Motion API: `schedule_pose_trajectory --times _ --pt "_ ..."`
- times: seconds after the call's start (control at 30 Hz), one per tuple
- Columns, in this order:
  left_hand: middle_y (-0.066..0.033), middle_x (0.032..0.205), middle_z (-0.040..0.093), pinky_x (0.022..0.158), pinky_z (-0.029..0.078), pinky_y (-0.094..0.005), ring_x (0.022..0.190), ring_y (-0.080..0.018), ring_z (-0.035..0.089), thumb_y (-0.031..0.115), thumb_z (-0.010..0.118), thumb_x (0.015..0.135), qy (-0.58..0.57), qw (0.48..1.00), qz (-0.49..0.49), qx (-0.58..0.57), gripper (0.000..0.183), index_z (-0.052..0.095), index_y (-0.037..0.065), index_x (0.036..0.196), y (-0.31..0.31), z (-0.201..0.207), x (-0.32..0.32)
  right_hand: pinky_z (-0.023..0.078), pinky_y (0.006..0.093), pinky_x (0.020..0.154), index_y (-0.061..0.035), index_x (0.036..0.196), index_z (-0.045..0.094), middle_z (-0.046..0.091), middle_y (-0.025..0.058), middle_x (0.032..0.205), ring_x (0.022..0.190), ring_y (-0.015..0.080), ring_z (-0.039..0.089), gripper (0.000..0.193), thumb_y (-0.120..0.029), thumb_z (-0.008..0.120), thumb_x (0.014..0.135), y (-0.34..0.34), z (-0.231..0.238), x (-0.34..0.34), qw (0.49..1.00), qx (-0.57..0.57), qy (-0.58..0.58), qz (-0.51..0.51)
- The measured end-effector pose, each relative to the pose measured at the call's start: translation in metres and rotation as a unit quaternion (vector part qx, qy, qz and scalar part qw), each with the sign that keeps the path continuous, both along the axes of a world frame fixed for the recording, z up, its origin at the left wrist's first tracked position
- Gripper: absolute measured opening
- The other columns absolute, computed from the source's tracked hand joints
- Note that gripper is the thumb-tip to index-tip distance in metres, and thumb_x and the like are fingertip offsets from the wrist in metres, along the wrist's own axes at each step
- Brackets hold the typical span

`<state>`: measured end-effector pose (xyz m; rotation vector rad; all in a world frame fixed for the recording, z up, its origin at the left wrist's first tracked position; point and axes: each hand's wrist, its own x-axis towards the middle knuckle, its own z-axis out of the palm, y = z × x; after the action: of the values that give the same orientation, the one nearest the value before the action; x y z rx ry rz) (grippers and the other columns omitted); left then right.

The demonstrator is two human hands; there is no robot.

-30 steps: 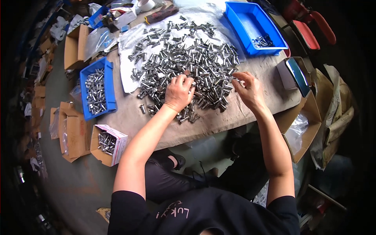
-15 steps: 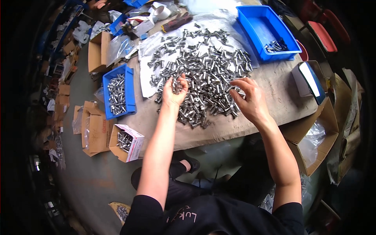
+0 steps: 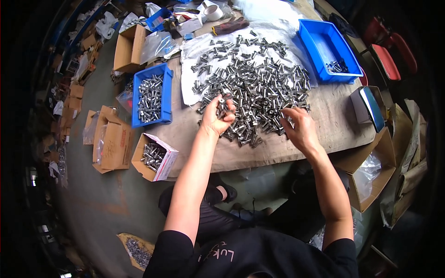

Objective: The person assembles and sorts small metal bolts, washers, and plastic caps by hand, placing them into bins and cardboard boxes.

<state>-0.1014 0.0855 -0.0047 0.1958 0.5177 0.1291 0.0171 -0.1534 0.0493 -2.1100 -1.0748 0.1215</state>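
Note:
A large heap of shiny metal bolts (image 3: pixel 259 88) is spread over a white plastic sheet (image 3: pixel 189 83) and the cloth-covered table. At the heap's near left, my left hand (image 3: pixel 218 118) is turned palm up, its fingers curled around several bolts. My right hand (image 3: pixel 300 127) reaches to the right edge of the heap, back of the hand upward. Its fingers and thumb are bent in close together at the bolts; what lies between their tips is hidden.
Left of the heap stands a blue bin (image 3: pixel 167 99) of bolts, with a small carton (image 3: pixel 168 162) of bolts nearer me. A larger blue bin (image 3: pixel 320 69) at the far right holds a few dark bolts. An open cardboard box (image 3: pixel 387 160) with clear plastic stands beyond the table's right edge.
The whole view has shifted and turned a little. My left fingers have curled further over the bolts in the palm. My right thumb and fingers have drawn closer together at the heap.

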Motion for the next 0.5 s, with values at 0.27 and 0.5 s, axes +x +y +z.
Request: schedule_pose_trajectory --times 0.27,0.5 --pt "-0.0045 0.070 0.047 0.038 0.029 -0.0218 0.060 -0.0153 0.046 0.032 0.044 0.089 -0.088 0.995 -0.026 -0.033 0.023 0.048 0.012 0.100 -0.092 0.045 -0.084 0.044 0.0213 0.070 -0.0027 0.109 0.057 0.059 0.0012 0.083 0.076 0.0066 0.052 0.032 -0.010 0.063 0.079 0.018 -0.017 -0.067 0.818 0.158 0.535 0.141" --pt "-0.0030 0.067 0.049 0.037 0.031 -0.0213 0.058 -0.0156 0.050 0.035 0.042 0.090 -0.035 0.999 0.015 0.021 0.027 0.050 0.010 0.094 -0.137 0.042 -0.125 0.045 0.0227 0.064 -0.0026 0.100 0.061 0.057 0.0036 0.076 0.069 0.0101 0.055 0.025 -0.004 0.064 0.075 0.011 -0.010 -0.107 0.853 0.209 0.414 0.241"
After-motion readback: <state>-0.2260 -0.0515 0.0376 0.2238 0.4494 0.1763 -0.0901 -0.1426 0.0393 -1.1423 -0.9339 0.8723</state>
